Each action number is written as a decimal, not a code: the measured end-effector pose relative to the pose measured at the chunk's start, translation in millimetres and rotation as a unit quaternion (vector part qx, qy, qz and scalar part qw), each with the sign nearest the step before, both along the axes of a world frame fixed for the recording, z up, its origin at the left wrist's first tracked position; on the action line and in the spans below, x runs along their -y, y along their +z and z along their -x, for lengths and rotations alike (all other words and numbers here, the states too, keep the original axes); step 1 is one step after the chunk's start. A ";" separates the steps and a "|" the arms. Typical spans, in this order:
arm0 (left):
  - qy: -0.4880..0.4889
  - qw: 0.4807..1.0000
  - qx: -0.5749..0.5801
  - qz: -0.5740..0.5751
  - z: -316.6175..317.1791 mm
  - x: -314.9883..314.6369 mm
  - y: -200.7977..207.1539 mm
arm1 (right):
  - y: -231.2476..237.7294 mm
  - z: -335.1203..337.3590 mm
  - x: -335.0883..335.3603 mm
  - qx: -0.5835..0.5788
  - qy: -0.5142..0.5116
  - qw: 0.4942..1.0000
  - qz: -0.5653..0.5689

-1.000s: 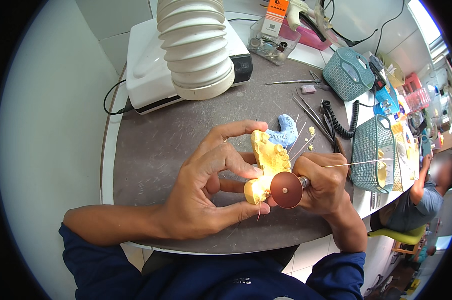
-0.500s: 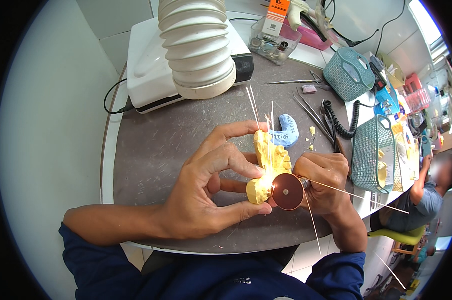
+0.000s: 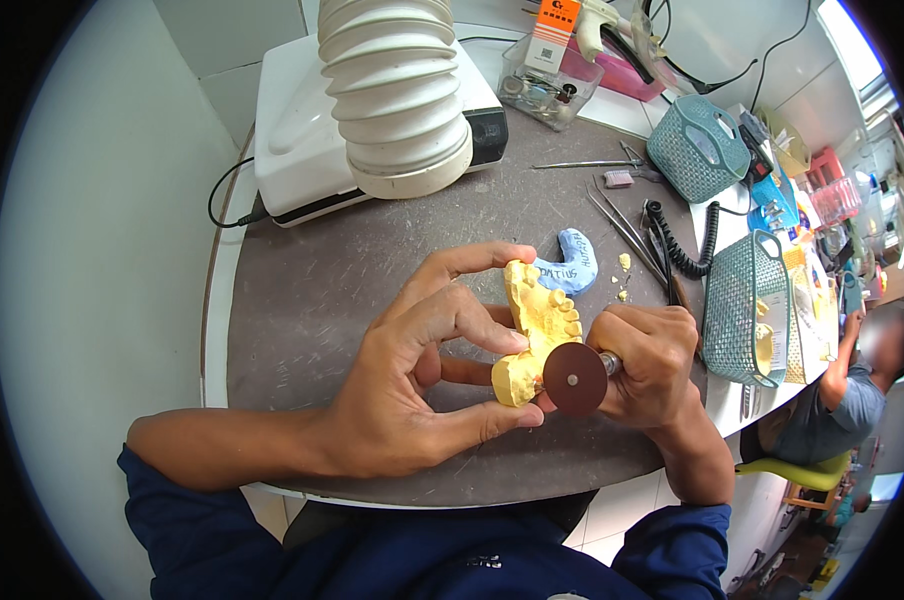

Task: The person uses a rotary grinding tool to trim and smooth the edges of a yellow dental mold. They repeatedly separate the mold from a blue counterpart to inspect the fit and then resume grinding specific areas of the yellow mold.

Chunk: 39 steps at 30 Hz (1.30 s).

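Observation:
My left hand [image 3: 422, 350] grips a yellow plaster dental model [image 3: 542, 322] by its edges, fingers spread around its left side and the thumb at the near end. The model is horseshoe-shaped, with a row of teeth on its right. In my closed right hand [image 3: 650, 365] is a rotary handpiece [image 3: 610, 364], mostly hidden by the fingers. Its dark brown cutting disc [image 3: 576, 380] stands at the model's near end, by a small metal part; whether the disc touches it I cannot tell. A blue curved piece [image 3: 579, 262] lies on the bench just beyond the model.
A white corrugated hose [image 3: 397, 100] hangs over a white machine [image 3: 292, 130] at the far left. Tweezers [image 3: 627, 230], plaster crumbs [image 3: 624, 262] and a coiled cord [image 3: 694, 255] lie to the right, beside teal baskets [image 3: 747, 310]. A person [image 3: 847, 380] sits farther right.
The bright sparks and glow at the disc have gone. The disc has shifted very slightly; both hands keep nearly the same place and hold.

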<state>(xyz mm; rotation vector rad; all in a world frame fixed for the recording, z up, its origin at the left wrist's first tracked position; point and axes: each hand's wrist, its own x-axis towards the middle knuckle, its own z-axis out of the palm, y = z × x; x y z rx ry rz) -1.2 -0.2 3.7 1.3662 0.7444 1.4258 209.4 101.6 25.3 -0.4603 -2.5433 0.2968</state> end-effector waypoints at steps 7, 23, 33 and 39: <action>0.003 1.000 -0.004 -0.003 -0.4 0.3 -0.6 | -7.2 -0.3 -0.8 -0.028 0.012 0.999 0.026; -0.002 1.000 0.001 0.006 -0.2 -0.3 0.0 | -3.0 0.3 -0.7 -0.020 0.007 1.000 0.014; 0.029 0.999 0.011 0.009 -4.2 2.2 -1.2 | -5.4 -0.7 -1.7 -0.015 0.016 1.000 0.016; 0.014 0.999 0.029 0.001 -3.7 0.1 0.2 | -2.7 -0.6 -0.6 -0.006 0.008 1.000 0.007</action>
